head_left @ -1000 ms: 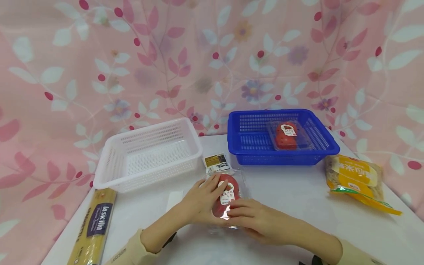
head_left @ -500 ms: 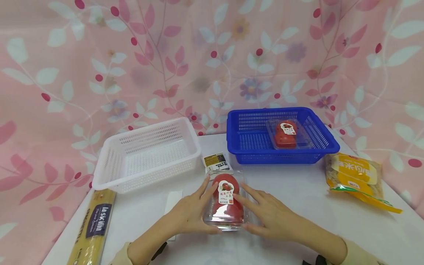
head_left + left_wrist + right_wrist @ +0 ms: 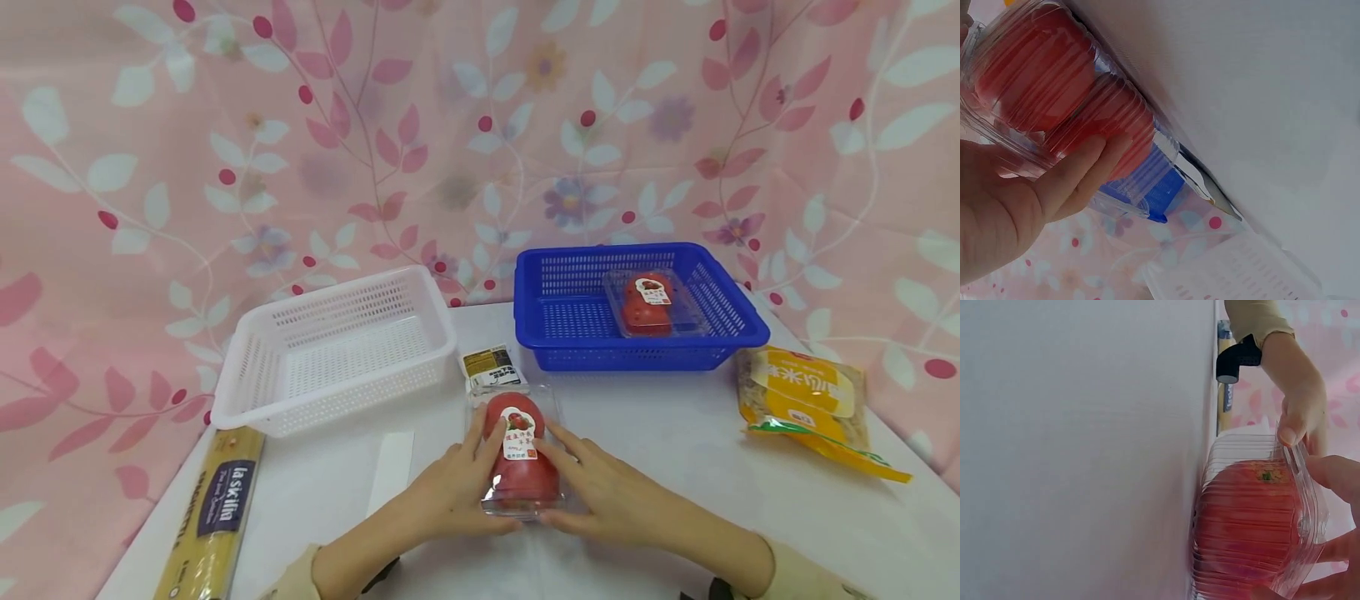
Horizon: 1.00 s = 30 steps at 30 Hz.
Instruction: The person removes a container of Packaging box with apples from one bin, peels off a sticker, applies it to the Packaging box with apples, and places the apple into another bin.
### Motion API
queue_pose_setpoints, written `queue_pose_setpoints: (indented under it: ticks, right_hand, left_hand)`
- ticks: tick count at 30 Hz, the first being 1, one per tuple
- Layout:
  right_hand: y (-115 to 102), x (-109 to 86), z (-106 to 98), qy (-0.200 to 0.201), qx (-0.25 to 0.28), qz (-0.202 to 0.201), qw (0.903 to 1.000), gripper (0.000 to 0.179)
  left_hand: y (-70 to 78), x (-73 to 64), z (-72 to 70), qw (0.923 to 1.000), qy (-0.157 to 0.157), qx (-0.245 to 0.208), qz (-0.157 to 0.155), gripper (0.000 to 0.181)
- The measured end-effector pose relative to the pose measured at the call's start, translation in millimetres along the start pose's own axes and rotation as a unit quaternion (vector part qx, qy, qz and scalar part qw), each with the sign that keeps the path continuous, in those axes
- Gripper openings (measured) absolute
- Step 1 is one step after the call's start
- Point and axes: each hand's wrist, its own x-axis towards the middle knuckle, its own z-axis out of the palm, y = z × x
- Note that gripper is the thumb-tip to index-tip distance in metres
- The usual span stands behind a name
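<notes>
A clear plastic clamshell box of red fruit (image 3: 525,483) with a white label rests on the table in front of me. My left hand (image 3: 450,496) grips its left side, with the thumb at the near edge. On the other side my right hand (image 3: 618,496) grips it the same way, fingers along the right edge. In the left wrist view, two left fingers lie against the box's ribbed side (image 3: 1060,81). The right wrist view shows both thumbs at the rim of the box (image 3: 1247,512), and a red fruit behind the ribbed plastic.
A white basket (image 3: 337,412) stands back left, a blue basket (image 3: 622,358) back right with a similar fruit box (image 3: 648,304) inside. A spaghetti pack (image 3: 217,508) lies left, a yellow bag (image 3: 806,400) right. A small packet (image 3: 491,367) and a white strip (image 3: 393,462) lie nearby.
The hands have moved from over the top of the box to its two sides, uncovering the label. Over the last half second the box has shifted slightly right.
</notes>
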Motion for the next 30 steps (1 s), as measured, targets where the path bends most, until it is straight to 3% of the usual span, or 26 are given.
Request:
queue_pose_setpoints:
  ticks: [7,11,16,22,26,30]
  right_hand:
    - [0,1.9,-2,0.011,0.034,0.027,0.999,0.075]
    - [-1,0.4,-6,0.021,0.042,0.024,0.9986,0.074]
    - [-4,-3.3,-15,0.037,0.035,0.019,0.9985,0.072]
    - [-3,-6.4,-28,0.107,0.015,-0.005,0.9942,0.067]
    - [2,-4.9,-37,0.16,0.004,-0.032,0.9866,0.067]
    - [6,-2.7,-47,0.189,0.002,-0.043,0.981,0.068]
  left_hand:
    - [5.6,4.2,-2.8,0.9994,-0.019,-0.026,-0.013,0.116]
    - [9.8,2.5,-5.8,0.9977,-0.03,-0.058,-0.019,0.115]
    - [18.0,-3.6,-13.7,0.9978,-0.025,-0.061,-0.009,0.109]
    - [25.6,-2.1,-29.3,0.9988,0.023,-0.031,0.031,0.101]
    - [29.1,3.7,-39.5,0.9947,0.071,-0.015,0.072,0.094]
    - [34.6,11.9,-51.2,0.9899,0.101,-0.012,0.099,0.088]
